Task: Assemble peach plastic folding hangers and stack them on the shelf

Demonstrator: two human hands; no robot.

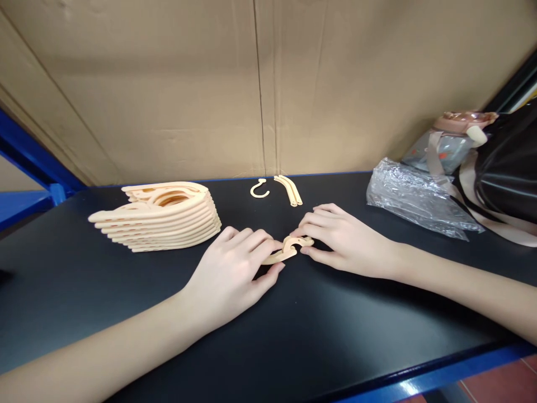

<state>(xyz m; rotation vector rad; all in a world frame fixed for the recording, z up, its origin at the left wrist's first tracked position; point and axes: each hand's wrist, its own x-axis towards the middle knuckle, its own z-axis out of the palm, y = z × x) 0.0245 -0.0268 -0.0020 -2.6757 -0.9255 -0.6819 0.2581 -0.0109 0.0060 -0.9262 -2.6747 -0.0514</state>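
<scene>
Between my two hands, low over the table, is a pale cream plastic hanger piece (pixel 289 246) with a curved middle part. My left hand (pixel 239 266) grips its left end between thumb and fingers, hiding part of it. My right hand (pixel 335 238) pinches the curved right end. Beyond them on the table lie a loose hanger hook (pixel 260 191) and, to its right, a pair of slim curved hanger arms (pixel 288 190) side by side. A neat stack of cream plastic hangers (pixel 168 218) rests to the left of my left hand.
The black tabletop (pixel 268 347) has a blue metal frame. Brown cardboard (pixel 176 84) stands behind it. At the right are a crumpled clear plastic bag (pixel 415 196), a water bottle with a strap (pixel 451 143) and a dark bag (pixel 512 162).
</scene>
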